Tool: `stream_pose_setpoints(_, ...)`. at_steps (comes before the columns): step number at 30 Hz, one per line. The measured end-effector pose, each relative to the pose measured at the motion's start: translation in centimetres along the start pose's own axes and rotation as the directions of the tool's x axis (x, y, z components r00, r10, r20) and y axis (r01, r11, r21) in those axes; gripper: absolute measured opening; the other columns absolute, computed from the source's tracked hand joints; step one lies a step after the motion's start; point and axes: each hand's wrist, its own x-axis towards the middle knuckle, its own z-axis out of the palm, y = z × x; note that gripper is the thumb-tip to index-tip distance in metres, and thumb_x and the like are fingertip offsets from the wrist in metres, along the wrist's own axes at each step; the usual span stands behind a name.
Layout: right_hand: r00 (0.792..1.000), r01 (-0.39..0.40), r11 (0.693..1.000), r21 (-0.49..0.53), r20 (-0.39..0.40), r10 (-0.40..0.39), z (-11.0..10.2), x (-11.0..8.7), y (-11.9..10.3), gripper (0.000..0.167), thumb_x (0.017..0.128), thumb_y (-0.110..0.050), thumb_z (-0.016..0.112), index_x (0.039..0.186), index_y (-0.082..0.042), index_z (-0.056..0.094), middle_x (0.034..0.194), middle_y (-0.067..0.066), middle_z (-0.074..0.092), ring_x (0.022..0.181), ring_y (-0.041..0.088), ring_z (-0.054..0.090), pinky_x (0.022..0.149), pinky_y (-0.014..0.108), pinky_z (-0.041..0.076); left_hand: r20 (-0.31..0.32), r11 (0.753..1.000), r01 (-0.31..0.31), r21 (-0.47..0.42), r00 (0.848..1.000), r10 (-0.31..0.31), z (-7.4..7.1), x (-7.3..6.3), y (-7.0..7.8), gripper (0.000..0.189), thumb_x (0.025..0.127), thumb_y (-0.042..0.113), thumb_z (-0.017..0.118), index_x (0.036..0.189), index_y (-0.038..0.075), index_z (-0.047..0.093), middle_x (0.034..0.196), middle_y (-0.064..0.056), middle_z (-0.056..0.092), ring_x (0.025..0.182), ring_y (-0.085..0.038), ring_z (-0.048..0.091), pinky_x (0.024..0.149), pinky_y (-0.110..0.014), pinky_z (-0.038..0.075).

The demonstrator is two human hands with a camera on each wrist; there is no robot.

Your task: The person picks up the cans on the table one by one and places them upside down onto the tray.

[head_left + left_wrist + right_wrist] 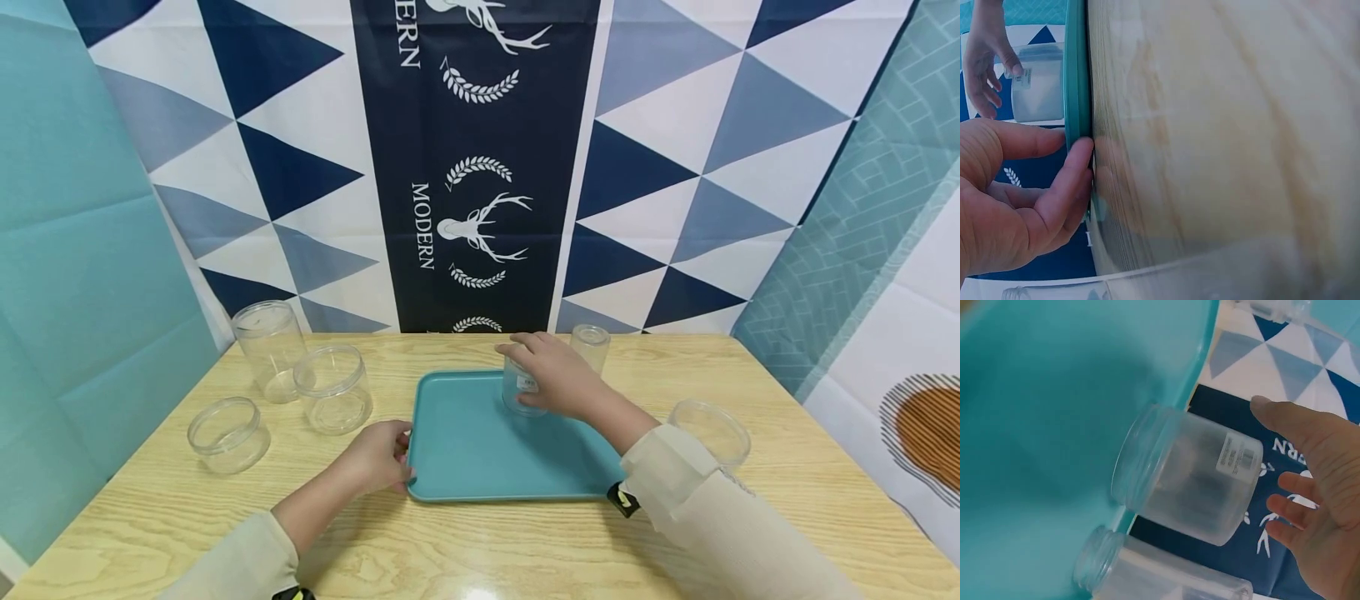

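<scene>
My cream right sleeve (738, 521) lies nearest, above the pale wood-grain table (405, 550). On it sits the teal rectangular tray (465, 454); my left hand (378, 457) pinches its left rim between thumb and fingers. Left of the tray stand the tall clear cylindrical jar (272, 354), the wide clear round jar (335, 408) and the low clear round jar (234, 454). On the tray, towards its back edge, the clear round jar with a white label (1197, 478) stands mouth-down; my right hand (558, 379) is spread wide just beside its upturned base, gripping nothing. The slender clear jar (590, 342) seems to stand mouth-down on the tray too, though partly hidden. Right of the tray is the shallow clear round container (712, 429).
</scene>
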Motion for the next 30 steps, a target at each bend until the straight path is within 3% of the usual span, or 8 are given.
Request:
stream_pose_setpoints(4,0.997,0.044,0.998,0.038,-0.067,-0.042,0.1,-0.7,-1.1,0.072,0.074,-0.023,0.087,0.135,-0.005,0.054,0.132,0.017,0.054,0.124,0.034,0.049,0.102,0.047,0.043,-0.030,0.993,-0.034,0.110,0.999,0.037,-0.2,0.1,-0.1,0.061,0.078,-0.003,0.077,0.133,-0.012,0.050,0.108,-0.015,0.060,0.090,-0.024,0.062,0.072,-0.035,0.057)
stream_pose_setpoints(8,0.991,0.080,0.996,0.050,-0.110,-0.074,0.5,-1.1,-2.0,0.070,0.073,-0.022,0.087,0.132,-0.004,0.054,0.130,0.017,0.055,0.123,0.035,0.049,0.103,0.048,0.042,-0.033,0.986,-0.079,0.146,0.996,0.085,-0.2,-0.1,0.0,0.062,0.080,0.000,0.078,0.133,-0.014,0.049,0.121,-0.024,0.058,0.107,-0.037,0.062,0.085,-0.043,0.055)
stream_pose_setpoints(12,0.995,0.068,0.995,0.075,-0.084,-0.061,0.8,-1.4,-2.9,0.073,0.074,-0.023,0.086,0.135,-0.003,0.052,0.136,0.018,0.051,0.125,0.036,0.048,0.101,0.049,0.044,-0.021,0.978,-0.115,0.176,0.992,0.121,-0.1,-0.3,0.0,0.062,0.080,0.003,0.078,0.132,-0.013,0.049,0.126,-0.027,0.054,0.112,-0.041,0.058,0.088,-0.046,0.054)
stream_pose_setpoints(20,0.999,0.032,0.990,0.134,-0.001,-0.032,0.3,-1.7,-4.2,0.076,0.078,-0.028,0.084,0.141,-0.006,0.047,0.146,0.018,0.042,0.131,0.035,0.043,0.103,0.049,0.043,-0.057,0.943,-0.173,0.284,0.979,0.197,-0.1,-0.9,0.3,0.057,0.081,0.010,0.079,0.131,-0.003,0.055,0.125,-0.018,0.053,0.108,-0.032,0.059,0.083,-0.041,0.054)
stream_pose_setpoints(24,0.999,0.051,0.987,0.153,-0.010,-0.050,0.2,-2.0,-4.7,0.076,0.078,-0.029,0.083,0.141,-0.005,0.047,0.146,0.018,0.042,0.131,0.035,0.043,0.103,0.048,0.043,-0.136,0.929,-0.209,0.307,0.956,0.260,-0.2,-1.0,0.3,0.048,0.082,0.009,0.078,0.126,0.003,0.061,0.122,-0.012,0.056,0.107,-0.029,0.059,0.082,-0.039,0.054)
stream_pose_setpoints(30,0.999,0.049,0.982,0.183,-0.018,-0.046,0.2,-2.1,-5.7,0.075,0.080,-0.030,0.082,0.141,-0.005,0.046,0.146,0.017,0.043,0.132,0.034,0.043,0.104,0.048,0.042,-0.245,0.881,-0.289,0.375,0.886,0.395,-0.6,-1.0,0.3,0.038,0.080,0.006,0.078,0.116,0.005,0.066,0.112,-0.006,0.059,0.101,-0.024,0.059,0.083,-0.039,0.052)
